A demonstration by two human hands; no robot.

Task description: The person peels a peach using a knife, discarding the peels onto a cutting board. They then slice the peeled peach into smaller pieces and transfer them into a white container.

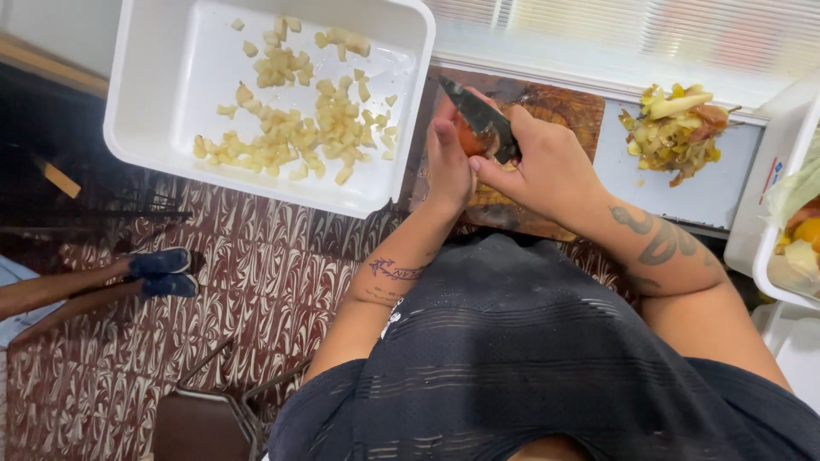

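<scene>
Fruit (468,137) mostly hidden behind fingers (444,141) and knife (483,119); kind unclear. Tub (781,248) right of cutting board (555,107) cut off by frame edge.

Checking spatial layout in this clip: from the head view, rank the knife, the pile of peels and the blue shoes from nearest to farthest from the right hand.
1. knife: held in the right hand, over the cutting board.
2. pile of peels: on the counter, to the right.
3. blue shoes: on the floor, far left.
</scene>
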